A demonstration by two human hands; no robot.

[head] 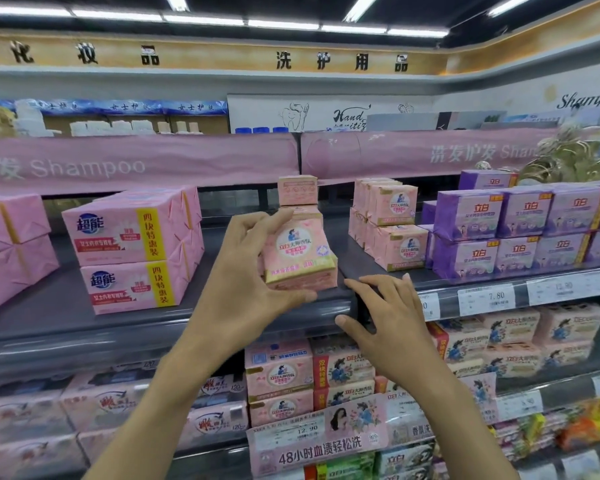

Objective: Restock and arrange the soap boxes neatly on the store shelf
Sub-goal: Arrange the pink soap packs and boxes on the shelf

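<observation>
My left hand (246, 268) grips a pink soap box (300, 258) by its left side and bottom, holding it at the front of the grey shelf (84, 320). Another pink soap box (298, 190) stands on top of boxes right behind it. My right hand (381, 310) rests with straight fingers on the shelf's front edge, just right of and below the held box, holding nothing. A stack of matching pink soap boxes (388, 223) sits on the shelf further right.
Large pink four-packs (132, 251) stand left on the same shelf, purple soap boxes (520, 226) at the right. Price tags (489, 299) line the shelf edge. The lower shelf holds more pink soap packs (281, 379) and a promo sign (319, 441).
</observation>
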